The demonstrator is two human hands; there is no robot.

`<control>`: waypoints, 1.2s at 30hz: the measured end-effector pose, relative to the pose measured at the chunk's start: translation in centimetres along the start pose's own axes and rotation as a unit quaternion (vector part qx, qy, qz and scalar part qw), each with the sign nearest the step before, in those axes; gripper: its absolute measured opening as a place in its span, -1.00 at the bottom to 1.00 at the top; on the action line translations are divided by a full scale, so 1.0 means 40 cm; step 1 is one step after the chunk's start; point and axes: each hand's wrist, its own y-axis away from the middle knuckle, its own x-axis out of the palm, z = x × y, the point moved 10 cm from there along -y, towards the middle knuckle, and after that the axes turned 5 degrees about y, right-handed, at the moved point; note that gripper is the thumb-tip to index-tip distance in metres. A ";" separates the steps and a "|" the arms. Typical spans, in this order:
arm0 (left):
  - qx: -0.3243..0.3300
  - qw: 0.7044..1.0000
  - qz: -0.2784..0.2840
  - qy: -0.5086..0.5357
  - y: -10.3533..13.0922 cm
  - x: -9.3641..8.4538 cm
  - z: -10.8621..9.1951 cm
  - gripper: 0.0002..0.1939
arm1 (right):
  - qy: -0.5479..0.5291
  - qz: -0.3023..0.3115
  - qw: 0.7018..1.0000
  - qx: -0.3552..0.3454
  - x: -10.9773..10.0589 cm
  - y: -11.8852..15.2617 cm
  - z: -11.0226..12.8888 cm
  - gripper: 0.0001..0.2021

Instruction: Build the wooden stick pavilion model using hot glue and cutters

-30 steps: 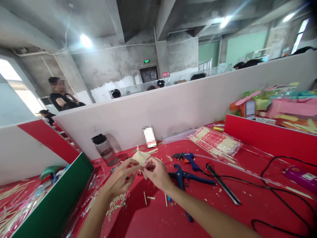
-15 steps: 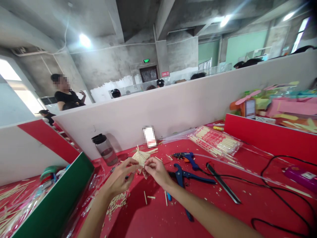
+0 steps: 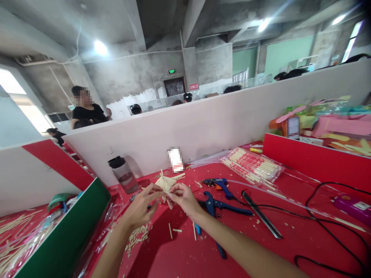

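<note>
A small fan-shaped structure of pale wooden sticks [image 3: 164,183] is between my hands, over the red tabletop. My left hand [image 3: 145,206] is closed at its lower left edge, thumb and forefinger pinched together. From the right, my right hand [image 3: 184,199] pinches the near edge with thumb and fingertips. The fingers hide exactly what is gripped there. Just right of my right hand lie blue-handled cutters [image 3: 213,204]. Beyond them rests a blue glue gun [image 3: 218,184]. Short cut stick pieces [image 3: 137,236] are heaped below my left hand.
A dark-lidded water bottle [image 3: 123,175] and a phone [image 3: 176,159] stand by the white partition [image 3: 203,127]. Bundled sticks [image 3: 252,164], a utility knife [image 3: 262,215] and a black cable [image 3: 315,220] lie to the right. A green divider [image 3: 66,231] borders the left. A person [image 3: 88,110] stands beyond the partition.
My hands stay at the stick structure, with only a slight shift of the fingers. The person beyond the partition has moved a little to the right.
</note>
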 end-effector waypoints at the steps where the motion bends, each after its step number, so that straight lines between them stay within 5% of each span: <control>1: 0.000 1.000 0.000 0.001 0.001 -0.001 0.000 -0.58 | -0.006 -0.001 1.000 0.003 0.002 0.001 0.000 -0.59; 36: 0.016 0.999 -0.026 -0.014 0.001 -0.009 0.005 -0.66 | -0.077 -0.024 0.994 0.075 0.015 0.027 -0.006 -0.58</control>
